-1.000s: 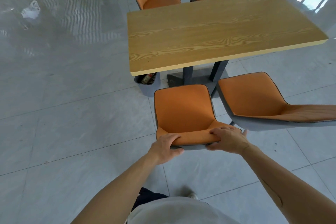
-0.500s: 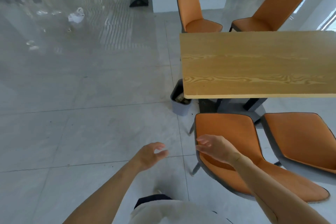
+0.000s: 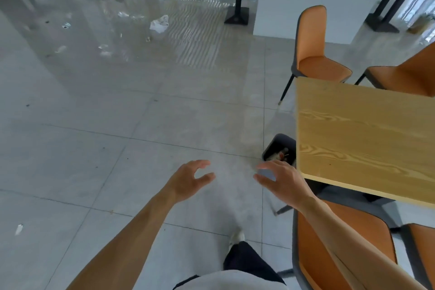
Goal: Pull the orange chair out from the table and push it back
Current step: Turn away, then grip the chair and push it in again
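Observation:
The orange chair with a grey shell stands at the near side of the wooden table, its seat front under the table's edge; my right forearm crosses over it. My left hand hangs in the air over the floor with loosely spread fingers and holds nothing. My right hand is also off the chair, fingers relaxed and spread, just left of the table's near corner.
A dark waste bin with rubbish stands by the table's left corner. Two more orange chairs stand at the far side, another at the lower right. Litter lies on the tiled floor. A pedestal table stands far back.
Both hands have let go of the chair's backrest and now hang apart in the air. My view has swung left, so the table and chair sit at the right edge.

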